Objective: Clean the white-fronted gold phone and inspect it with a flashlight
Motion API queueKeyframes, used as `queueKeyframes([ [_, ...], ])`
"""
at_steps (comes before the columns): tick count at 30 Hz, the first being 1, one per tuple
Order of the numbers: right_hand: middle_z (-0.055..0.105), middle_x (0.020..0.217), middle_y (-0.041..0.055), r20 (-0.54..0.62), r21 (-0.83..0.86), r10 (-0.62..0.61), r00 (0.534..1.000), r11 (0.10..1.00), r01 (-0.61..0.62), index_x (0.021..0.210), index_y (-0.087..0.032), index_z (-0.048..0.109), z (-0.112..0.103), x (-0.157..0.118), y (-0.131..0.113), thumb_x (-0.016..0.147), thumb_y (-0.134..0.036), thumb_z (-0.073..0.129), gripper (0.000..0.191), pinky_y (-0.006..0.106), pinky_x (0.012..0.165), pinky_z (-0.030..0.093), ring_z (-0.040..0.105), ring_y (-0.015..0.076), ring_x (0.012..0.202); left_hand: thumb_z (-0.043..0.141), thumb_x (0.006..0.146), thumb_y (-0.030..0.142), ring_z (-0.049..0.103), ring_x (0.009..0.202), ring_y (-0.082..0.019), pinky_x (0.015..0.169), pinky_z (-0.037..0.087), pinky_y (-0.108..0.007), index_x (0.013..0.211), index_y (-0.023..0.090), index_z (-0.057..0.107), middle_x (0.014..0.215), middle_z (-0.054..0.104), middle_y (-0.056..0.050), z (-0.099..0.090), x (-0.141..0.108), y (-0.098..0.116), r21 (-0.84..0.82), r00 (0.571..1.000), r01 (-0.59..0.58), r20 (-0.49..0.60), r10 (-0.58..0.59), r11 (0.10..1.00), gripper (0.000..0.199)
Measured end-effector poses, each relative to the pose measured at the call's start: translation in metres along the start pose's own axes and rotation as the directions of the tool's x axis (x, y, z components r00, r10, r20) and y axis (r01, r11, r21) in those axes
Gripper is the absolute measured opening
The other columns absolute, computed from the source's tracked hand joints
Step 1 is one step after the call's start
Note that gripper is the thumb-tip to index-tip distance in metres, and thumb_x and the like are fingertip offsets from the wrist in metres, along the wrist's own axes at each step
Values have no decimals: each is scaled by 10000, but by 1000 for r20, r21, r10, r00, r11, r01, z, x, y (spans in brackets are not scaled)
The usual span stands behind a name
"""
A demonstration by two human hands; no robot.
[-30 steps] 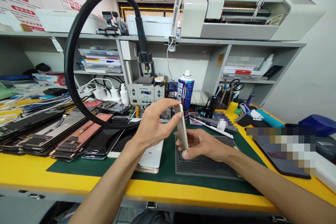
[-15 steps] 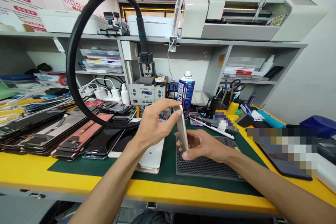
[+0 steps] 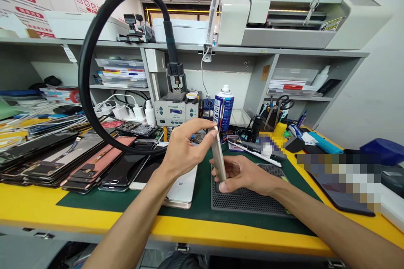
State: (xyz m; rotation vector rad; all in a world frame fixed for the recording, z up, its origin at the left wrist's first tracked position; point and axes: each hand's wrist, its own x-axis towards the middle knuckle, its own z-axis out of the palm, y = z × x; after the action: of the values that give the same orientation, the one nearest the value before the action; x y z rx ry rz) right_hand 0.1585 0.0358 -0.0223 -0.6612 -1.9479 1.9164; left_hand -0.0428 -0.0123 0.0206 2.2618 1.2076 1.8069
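A slim gold-coloured phone [image 3: 218,154] is held upright on end, its narrow edge turned toward me. My left hand [image 3: 186,147] pinches its top end between thumb and fingers. Lower down, my right hand [image 3: 241,174] grips the bottom end, thumb on the near edge and fingers curled behind. The phone's broad faces are mostly hidden from this angle. Beneath my right hand lies a dark grey perforated pad [image 3: 259,206] on the green mat [image 3: 202,218]. Left of the phone, partly behind my left arm, a white phone [image 3: 183,189] marked MI lies flat.
Rows of phones and screens [image 3: 91,164] cover the left side. A black hose [image 3: 83,71] arches over them from a soldering station [image 3: 176,111]. Behind my hands stands a blue spray can [image 3: 224,109]. Tools, a white pen-like stick [image 3: 261,154] and a dark tablet [image 3: 341,189] lie right.
Both hands keep their hold on the phone. Its top end has tipped very slightly to the left; otherwise the scene looks the same.
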Motion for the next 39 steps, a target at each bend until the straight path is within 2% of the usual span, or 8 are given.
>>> queueKeyframes([
  [9, 624, 986, 46, -10, 6, 15, 1000, 1000, -15, 1097, -145, 652, 2, -1, -2, 638, -287, 899, 540, 332, 805, 463, 602, 210, 924, 665, 893, 189, 683, 980, -171, 902, 516, -283, 1031, 163, 727, 1041, 746, -55, 1, -1, -1, 14, 1000, -7, 3, 7, 1000, 153],
  [20, 621, 953, 38, -1, -33, -7, 1000, 999, 7, 1019, -154, 668, 1, 0, -4, 652, -291, 887, 449, 323, 801, 459, 594, 198, 896, 667, 902, 227, 658, 1038, -165, 912, 506, -282, 1136, 179, 686, 1119, 710, -53, -5, 0, -2, 2, 993, -6, 121, 5, 1000, 239],
  [24, 619, 964, 40, 6, -33, -12, 1000, 999, 12, 1035, -155, 664, 1, 0, -2, 654, -303, 893, 469, 330, 818, 460, 591, 197, 905, 674, 895, 233, 648, 1053, -176, 918, 499, -298, 1133, 190, 672, 1131, 700, -55, -3, -1, -1, 0, 994, 9, 113, -9, 1000, 241],
  [33, 624, 966, 27, 14, -29, -3, 1000, 1000, 4, 1080, -169, 664, 1, 0, -1, 631, -311, 907, 530, 317, 819, 465, 593, 183, 885, 636, 928, 223, 663, 936, -175, 857, 516, -307, 934, 190, 699, 958, 727, -53, 4, 0, 1, -68, 999, 12, -34, -14, 998, 71],
  [39, 638, 934, 30, 24, -74, -28, 999, 997, 30, 1021, -161, 672, 0, 0, 0, 633, -337, 904, 486, 321, 815, 469, 594, 186, 867, 693, 888, 262, 628, 1046, -200, 937, 497, -341, 1014, 210, 649, 1090, 669, -74, 7, -2, -1, -154, 997, 65, 52, -57, 986, 144],
])
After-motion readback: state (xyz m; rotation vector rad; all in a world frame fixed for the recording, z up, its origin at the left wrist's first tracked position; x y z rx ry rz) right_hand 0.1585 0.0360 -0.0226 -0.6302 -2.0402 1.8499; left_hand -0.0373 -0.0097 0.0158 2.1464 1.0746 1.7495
